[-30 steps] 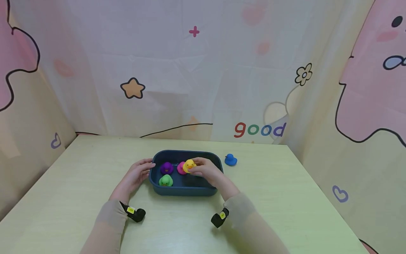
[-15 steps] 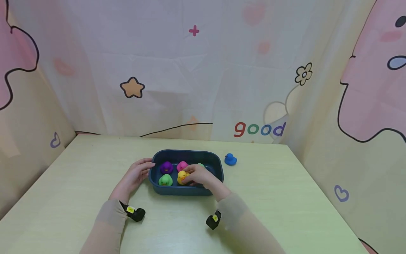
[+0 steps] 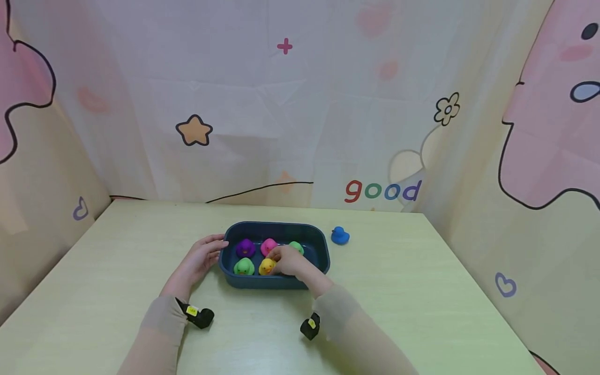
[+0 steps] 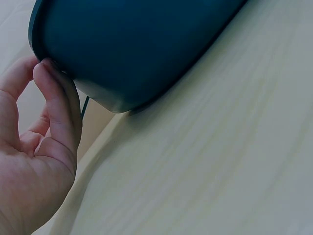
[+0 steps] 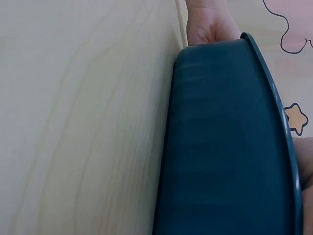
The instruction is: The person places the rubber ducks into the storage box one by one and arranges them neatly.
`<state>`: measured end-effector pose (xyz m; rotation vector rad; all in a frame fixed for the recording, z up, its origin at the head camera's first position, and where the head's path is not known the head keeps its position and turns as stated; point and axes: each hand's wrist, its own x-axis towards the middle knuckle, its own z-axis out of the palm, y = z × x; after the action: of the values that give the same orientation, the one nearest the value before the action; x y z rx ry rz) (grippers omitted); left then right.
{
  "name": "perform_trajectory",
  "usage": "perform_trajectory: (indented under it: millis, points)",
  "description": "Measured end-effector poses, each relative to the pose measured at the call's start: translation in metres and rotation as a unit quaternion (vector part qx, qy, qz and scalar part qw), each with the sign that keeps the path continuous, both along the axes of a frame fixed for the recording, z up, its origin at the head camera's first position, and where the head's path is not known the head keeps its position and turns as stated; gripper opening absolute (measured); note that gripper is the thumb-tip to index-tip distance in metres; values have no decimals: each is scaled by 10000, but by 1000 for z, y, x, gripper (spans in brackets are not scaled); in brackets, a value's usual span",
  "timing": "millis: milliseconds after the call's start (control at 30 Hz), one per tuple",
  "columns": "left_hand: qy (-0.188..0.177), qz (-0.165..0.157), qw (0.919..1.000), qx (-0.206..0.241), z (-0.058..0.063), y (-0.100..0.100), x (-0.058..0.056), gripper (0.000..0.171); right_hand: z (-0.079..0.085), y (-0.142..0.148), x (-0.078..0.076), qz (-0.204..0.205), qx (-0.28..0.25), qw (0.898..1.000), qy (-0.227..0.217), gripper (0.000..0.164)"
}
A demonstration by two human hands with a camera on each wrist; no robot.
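Note:
A dark blue plastic bin [image 3: 276, 283] stands on the table. My left hand [image 3: 201, 258] holds its left end; in the left wrist view the thumb and a finger [image 4: 22, 76] meet at the rim. My right hand [image 3: 291, 262] reaches inside over the front wall and pinches a yellow rubber duck [image 3: 266, 266] near the front. Around it in the bin are a purple duck [image 3: 246, 248], a pink duck [image 3: 269, 246], a green duck [image 3: 244, 266] at front left and another green duck [image 3: 297, 247], partly hidden by my right hand. The right wrist view shows the bin's outer wall; the right fingers are hidden there.
A blue rubber duck [image 3: 340, 236] sits on the table to the right of the bin. The pale wooden table [image 3: 408, 291] reaches back to a printed curtain [image 3: 253, 104], which also hangs along both sides.
My right hand has brought the yellow duck forward and down, from in front of the pink duck to the bin's front part. The right-hand green duck has come into view. My left hand stays put.

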<state>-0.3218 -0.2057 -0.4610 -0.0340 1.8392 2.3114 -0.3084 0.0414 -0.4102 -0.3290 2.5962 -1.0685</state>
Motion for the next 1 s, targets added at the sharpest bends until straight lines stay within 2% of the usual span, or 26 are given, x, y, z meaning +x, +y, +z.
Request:
perform_trajectory:
  millis: [567,767,1000]
  points:
    - [33,-17,10000,56,1,1,2,27,3,3,3,322,362,9988,70,27]
    - [31,4,10000,28,0,1,1,26,21,15,4,202,95,9995,237,30]
    - [65,-23,10000,39,0,1,1,22,47,45,-5,-246,-302,9946,964,29]
